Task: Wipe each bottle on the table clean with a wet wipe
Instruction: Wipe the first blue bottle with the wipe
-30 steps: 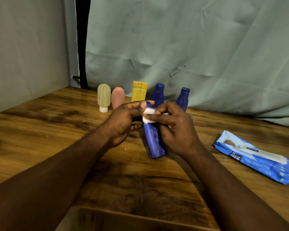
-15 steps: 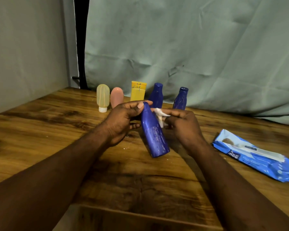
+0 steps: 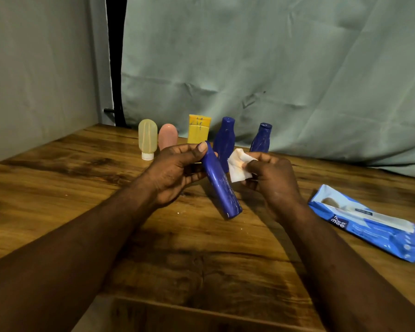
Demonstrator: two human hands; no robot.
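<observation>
My left hand (image 3: 175,173) grips the top of a tall blue bottle (image 3: 222,188), which hangs tilted above the wooden table (image 3: 58,188) with its base towards me. Just to its right, my right hand (image 3: 273,180) pinches a folded white wet wipe (image 3: 237,167), held a little apart from the bottle. Behind my hands a row stands along the back: a pale yellow bottle (image 3: 147,138), a pink bottle (image 3: 168,136), a yellow tube (image 3: 199,128) and two more blue bottles (image 3: 224,140) (image 3: 261,137).
A blue pack of wet wipes (image 3: 369,224) lies on the table at the right. A grey-green cloth (image 3: 273,68) hangs behind the table and a wall (image 3: 34,68) closes the left side. The table's front edge runs below my forearms.
My right hand has drawn the wipe off the bottle's top and moved it to the right. The bottle in my left hand has tilted so its base swings right.
</observation>
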